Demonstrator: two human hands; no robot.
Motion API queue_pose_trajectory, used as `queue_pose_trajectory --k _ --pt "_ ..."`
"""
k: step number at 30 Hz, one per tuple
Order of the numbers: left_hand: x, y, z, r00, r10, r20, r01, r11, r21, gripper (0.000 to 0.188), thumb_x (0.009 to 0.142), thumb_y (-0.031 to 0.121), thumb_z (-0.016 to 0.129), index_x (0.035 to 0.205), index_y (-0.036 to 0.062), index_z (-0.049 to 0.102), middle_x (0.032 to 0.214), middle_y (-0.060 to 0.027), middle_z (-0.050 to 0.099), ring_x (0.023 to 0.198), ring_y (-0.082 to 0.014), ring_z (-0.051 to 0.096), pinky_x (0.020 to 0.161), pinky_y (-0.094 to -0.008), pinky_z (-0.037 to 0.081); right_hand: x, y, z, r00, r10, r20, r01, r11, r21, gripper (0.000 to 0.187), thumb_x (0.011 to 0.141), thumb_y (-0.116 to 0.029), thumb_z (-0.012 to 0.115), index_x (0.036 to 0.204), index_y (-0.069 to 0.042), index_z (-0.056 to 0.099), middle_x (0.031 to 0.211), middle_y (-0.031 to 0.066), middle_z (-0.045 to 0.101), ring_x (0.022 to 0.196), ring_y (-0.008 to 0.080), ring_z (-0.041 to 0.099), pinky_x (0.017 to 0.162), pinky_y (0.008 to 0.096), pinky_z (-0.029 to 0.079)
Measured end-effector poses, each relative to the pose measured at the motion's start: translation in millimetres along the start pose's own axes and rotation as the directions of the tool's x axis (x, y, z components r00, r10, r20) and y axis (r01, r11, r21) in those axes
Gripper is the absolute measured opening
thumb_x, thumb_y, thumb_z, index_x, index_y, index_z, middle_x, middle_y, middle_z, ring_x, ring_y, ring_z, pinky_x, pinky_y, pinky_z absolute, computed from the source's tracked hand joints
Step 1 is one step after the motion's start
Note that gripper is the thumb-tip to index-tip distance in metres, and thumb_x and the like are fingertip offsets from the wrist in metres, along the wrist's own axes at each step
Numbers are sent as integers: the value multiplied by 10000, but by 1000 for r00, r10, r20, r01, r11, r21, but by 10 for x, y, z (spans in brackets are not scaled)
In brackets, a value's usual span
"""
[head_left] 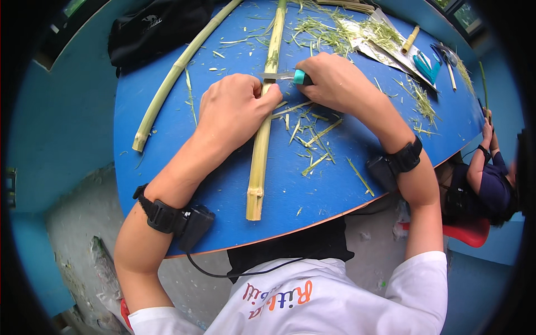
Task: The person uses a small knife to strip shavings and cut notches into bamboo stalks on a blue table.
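Note:
A pale bamboo pole [259,162] runs lengthwise across the blue table, from the far edge toward me, with a node near its close end. My left hand [231,109] is closed around the pole at about its middle, the thumb lying along it. In my right hand [338,81] is a knife [302,77] with a black and teal handle, gripped just right of the pole. Its blade lies crosswise over the bamboo, just beyond my left thumb. Thin green-yellow shavings [312,131] lie to the right of the pole.
A second bamboo pole [167,86] lies on the left, near a black bag [156,33]. At the far right are more shavings, papers [379,47], a short bamboo piece [410,39] and a teal tool [427,68]. Another person [488,178] sits beyond the table's right edge.

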State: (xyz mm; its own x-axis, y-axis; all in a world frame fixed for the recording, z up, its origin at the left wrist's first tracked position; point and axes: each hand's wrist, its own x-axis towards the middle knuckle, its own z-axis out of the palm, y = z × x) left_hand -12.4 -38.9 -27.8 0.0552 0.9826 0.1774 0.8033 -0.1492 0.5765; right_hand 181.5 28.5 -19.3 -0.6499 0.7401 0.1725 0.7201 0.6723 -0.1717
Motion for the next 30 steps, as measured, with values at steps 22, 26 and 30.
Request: queue_pose_trajectory --k 22,26,30 --pt "108 -73 19 998 53 29 -58 979 196 469 872 413 556 708 -3 699 647 -198 634 656 -384 648 651 -459 520 176 -40 80 987 156 -41 -160 981 -113 191 763 -150 620 817 11 708 816 225 690 784 396 686 729 476 556" --pt "104 -27 18 998 39 50 -48 978 205 479 879 412 534 716 -6 701 664 -216 636 678 -401 648 677 -470 526 112 59 89 984 170 -59 -175 980 -96 202 773 -152 611 851 12 701 837 229 686 807 396 680 746 480 548" --pt "112 20 -10 994 41 104 -66 967 245 473 902 379 507 723 -18 692 703 -233 644 701 -409 650 701 -474 529 84 105 73 984 172 -34 -175 979 -101 206 775 -150 608 866 14 695 843 234 682 816 396 677 751 480 544"
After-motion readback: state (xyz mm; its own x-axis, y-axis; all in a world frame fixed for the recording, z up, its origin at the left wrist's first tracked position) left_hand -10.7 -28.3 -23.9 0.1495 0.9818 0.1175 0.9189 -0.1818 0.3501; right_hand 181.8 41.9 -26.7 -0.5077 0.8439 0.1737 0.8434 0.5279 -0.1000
